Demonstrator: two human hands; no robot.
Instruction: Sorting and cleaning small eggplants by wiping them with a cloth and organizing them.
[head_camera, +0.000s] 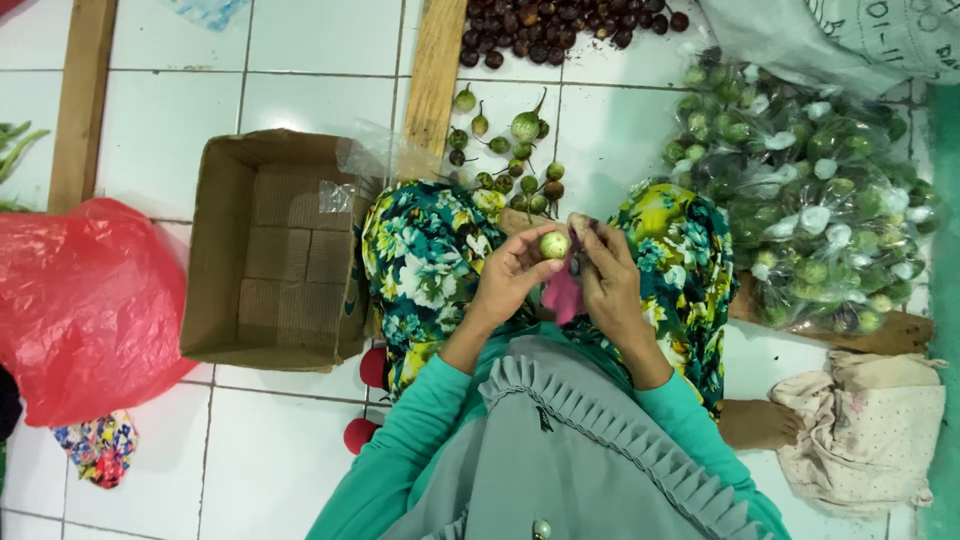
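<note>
Grey ruffled cloth (570, 450) drapes her lap; leftward sits an empty cardboard box (275, 250). Her left hand (512, 275) pinches a small round green eggplant (554, 244) above her knees; her right hand (608, 280) clamps a pink rag (563, 292) beside it. Bagged eggplants (810, 220) lie far right.

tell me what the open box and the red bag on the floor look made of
The box looks like brown corrugated cardboard, matte, with ribbed inner walls and folded flaps. The red bag looks like thin plastic film: glossy and crinkled, with light spots.
</note>
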